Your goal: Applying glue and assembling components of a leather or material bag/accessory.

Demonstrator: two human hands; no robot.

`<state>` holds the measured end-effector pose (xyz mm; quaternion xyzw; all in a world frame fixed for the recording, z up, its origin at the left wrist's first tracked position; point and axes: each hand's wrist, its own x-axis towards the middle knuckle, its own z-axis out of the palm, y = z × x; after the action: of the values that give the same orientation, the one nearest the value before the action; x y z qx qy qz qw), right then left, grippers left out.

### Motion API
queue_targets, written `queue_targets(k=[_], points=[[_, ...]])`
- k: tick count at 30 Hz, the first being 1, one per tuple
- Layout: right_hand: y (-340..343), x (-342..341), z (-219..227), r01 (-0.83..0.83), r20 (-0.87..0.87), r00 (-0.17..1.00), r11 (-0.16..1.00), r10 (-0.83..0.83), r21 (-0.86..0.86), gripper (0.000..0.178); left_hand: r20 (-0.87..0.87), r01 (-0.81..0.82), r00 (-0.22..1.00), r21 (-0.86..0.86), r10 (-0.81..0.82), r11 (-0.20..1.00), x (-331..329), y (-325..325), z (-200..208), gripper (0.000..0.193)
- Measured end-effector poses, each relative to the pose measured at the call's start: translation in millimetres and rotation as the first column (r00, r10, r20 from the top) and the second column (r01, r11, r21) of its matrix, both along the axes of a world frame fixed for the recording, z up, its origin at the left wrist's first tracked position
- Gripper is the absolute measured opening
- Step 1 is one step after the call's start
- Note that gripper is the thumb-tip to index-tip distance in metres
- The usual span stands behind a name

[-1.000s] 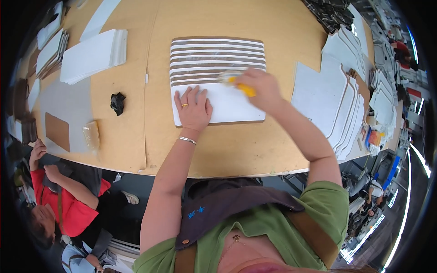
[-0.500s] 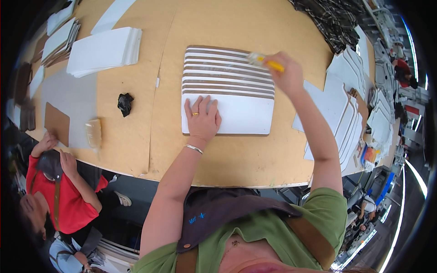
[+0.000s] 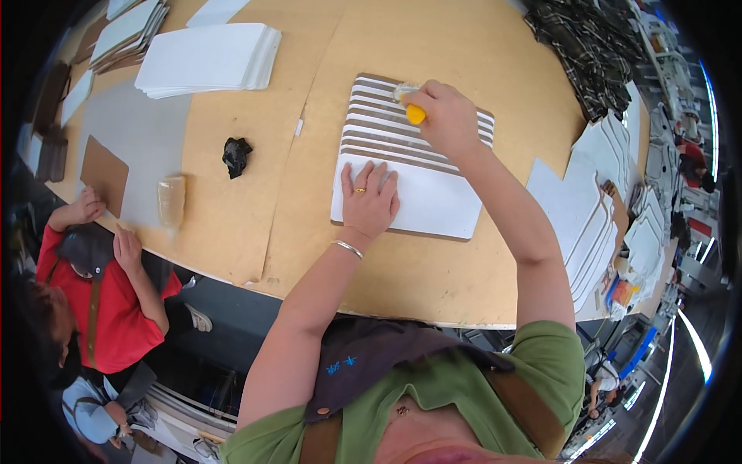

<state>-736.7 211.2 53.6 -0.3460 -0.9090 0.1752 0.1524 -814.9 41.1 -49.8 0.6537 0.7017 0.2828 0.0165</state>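
A fanned stack of white sheets (image 3: pixel 433 199) with brown strips showing between their staggered edges lies on the table before me. My left hand (image 3: pixel 369 199) rests flat on the white part, fingers spread. In my right hand (image 3: pixel 450 120) is a brush with a yellow handle (image 3: pixel 416 114); its pale bristles touch the strips near the far edge. Part of the handle is hidden by my fingers. The brown strips have a wet-looking sheen in places.
Left of the stack lie a crumpled black lump (image 3: pixel 236 157), a clear bag of pale paste (image 3: pixel 171 203) and a pile of white panels (image 3: pixel 205 58). A co-worker in red (image 3: pixel 116 301) handles a brown panel (image 3: pixel 104 176). White pieces (image 3: pixel 595 232) and dark plaid cloth (image 3: pixel 583 54) lie to the right.
My right hand has swept the brush leftward across the strips, toward the far left corner. My left hand still presses on the stack. The whole view has shifted and turned slightly.
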Motion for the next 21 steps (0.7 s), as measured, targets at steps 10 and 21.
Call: queue_targets(k=[10, 21], points=[[-34.4, -37.5, 0.9, -0.199, -0.049, 0.977, 0.974, 0.205, 0.109, 0.022, 0.016, -0.013, 1.0, -0.027, 0.014, 1.0, -3.0, -0.8, -8.8, 0.031], [-43.2, 13.4, 15.0, -0.197, -0.038, 0.98, 0.98, 0.196, -0.023, 0.016, 0.039, -0.025, 0.999, 0.012, 0.025, 1.0, -0.4, -1.7, 0.9, 0.027]])
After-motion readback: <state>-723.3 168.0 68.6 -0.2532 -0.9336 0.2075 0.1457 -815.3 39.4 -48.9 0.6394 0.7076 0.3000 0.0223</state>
